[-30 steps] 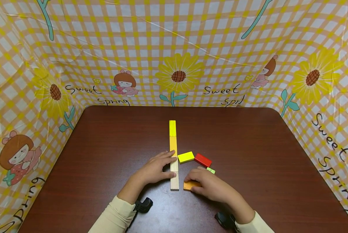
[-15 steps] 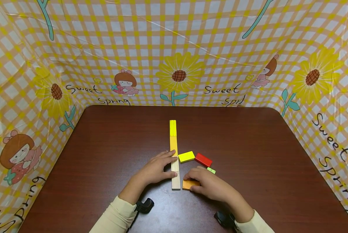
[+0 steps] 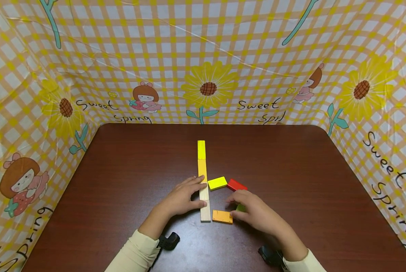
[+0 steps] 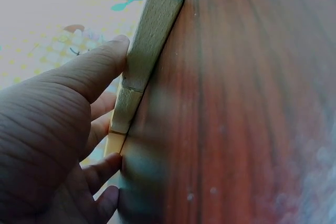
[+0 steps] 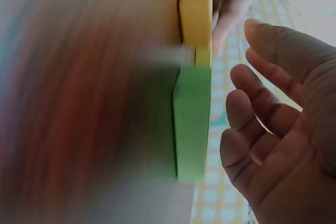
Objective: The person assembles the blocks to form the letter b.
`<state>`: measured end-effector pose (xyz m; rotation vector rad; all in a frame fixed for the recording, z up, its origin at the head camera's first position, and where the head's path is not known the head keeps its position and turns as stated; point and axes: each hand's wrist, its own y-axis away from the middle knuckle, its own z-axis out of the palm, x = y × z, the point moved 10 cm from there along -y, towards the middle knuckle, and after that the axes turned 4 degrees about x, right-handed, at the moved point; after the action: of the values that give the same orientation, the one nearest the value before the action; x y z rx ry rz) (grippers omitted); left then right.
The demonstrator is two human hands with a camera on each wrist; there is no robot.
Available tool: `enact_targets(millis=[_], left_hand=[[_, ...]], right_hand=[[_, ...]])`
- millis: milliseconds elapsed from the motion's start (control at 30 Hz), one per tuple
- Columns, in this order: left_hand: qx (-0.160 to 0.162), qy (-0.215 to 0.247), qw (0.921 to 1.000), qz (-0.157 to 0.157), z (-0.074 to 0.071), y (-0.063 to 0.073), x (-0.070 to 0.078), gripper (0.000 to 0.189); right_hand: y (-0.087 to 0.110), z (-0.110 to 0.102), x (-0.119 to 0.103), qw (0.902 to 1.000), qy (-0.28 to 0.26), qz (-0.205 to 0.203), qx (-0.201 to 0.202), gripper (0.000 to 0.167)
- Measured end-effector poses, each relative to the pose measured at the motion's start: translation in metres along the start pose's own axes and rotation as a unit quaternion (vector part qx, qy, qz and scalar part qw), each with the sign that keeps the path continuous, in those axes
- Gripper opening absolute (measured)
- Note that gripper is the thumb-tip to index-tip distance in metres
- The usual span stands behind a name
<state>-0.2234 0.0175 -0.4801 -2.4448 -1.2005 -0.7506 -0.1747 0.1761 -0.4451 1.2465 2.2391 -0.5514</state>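
Note:
My left hand [image 3: 179, 197] rests along the left side of a straight row, its fingertips touching two plain wooden blocks [image 3: 205, 214]. In the left wrist view, the thumb and fingers lie fairly straight against the side of the plain wooden blocks [image 4: 151, 40]. An orange block [image 3: 221, 216] lies just right of the row's near end. Over a green block [image 3: 241, 207], mostly hidden from the head view, hovers my right hand [image 3: 257, 213]. The right wrist view shows its loosely bent fingers apart from the green block [image 5: 191, 124], holding nothing.
The row continues away with an orange-yellow block [image 3: 202, 169] and a bright yellow block [image 3: 201, 150]. Another yellow block [image 3: 217, 183] and a red block [image 3: 237, 184] lie slanted to the right. A checked, flowered cloth [image 3: 169, 49] hangs around the brown table [image 3: 138, 151].
The orange block has slid slightly left, closer to the row. My right hand has let go of it and moved right, over the green block. My left hand stays put.

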Motion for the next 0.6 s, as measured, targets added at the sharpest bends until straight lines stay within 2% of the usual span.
enact_targets(millis=[167, 300, 433, 600], left_hand=[[0.001, 0.004, 1.0000, 0.004, -0.001, 0.000, 0.002, 0.062], [-0.001, 0.005, 1.0000, 0.002, 0.000, 0.001, 0.001, 0.061], [-0.002, 0.006, 1.0000, 0.002, 0.000, 0.001, 0.001, 0.061], [-0.002, 0.007, 1.0000, 0.004, 0.000, 0.001, 0.002, 0.062]], right_hand=[[0.014, -0.019, 0.020, 0.9987, 0.012, 0.030, 0.041, 0.032], [0.023, -0.026, 0.032, 0.9967, 0.022, 0.055, 0.056, 0.038], [0.027, -0.028, 0.041, 0.9947, 0.022, 0.078, 0.062, 0.043], [0.024, -0.027, 0.046, 0.9950, 0.013, 0.084, 0.053, 0.060]])
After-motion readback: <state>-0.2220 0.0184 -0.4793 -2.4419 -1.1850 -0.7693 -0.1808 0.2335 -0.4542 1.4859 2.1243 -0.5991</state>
